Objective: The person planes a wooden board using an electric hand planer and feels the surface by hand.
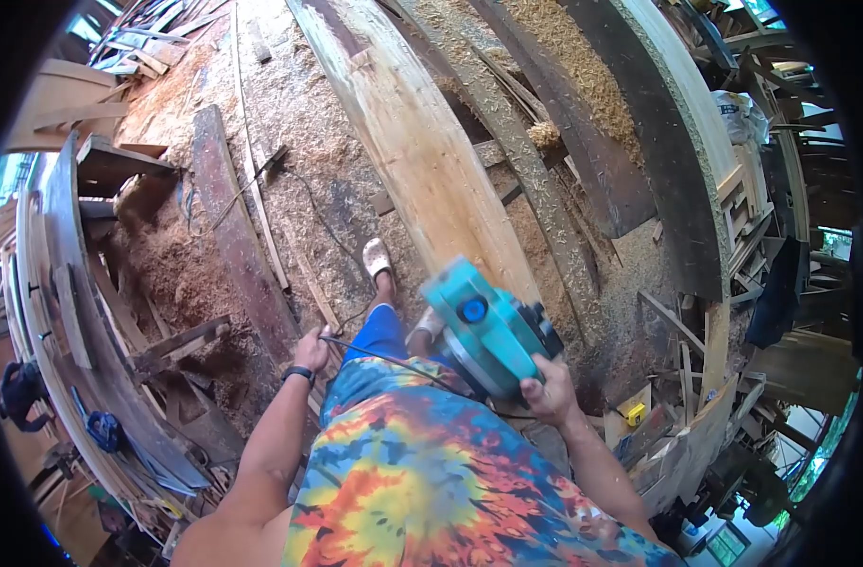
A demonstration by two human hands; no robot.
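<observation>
My right hand [551, 391] is closed round the rear handle of a teal electric planer [493, 331], which is tilted at the near end of a long pale plank [431, 161]. Whether its sole touches the wood I cannot tell. Off to the left, my left hand [312, 350] is closed on the planer's dark power cord [394, 361], which runs across in front of my body to the tool. The plank's planed face looks light and smooth, with a rougher, whiter far part.
Wood shavings [309, 123] cover the floor. Dark boards [630, 180] lie to the right of the plank, and a narrow reddish board [233, 217] lies to the left. A cable connection [276, 159] rests on the floor. Scrap wood [153, 47] is piled far left.
</observation>
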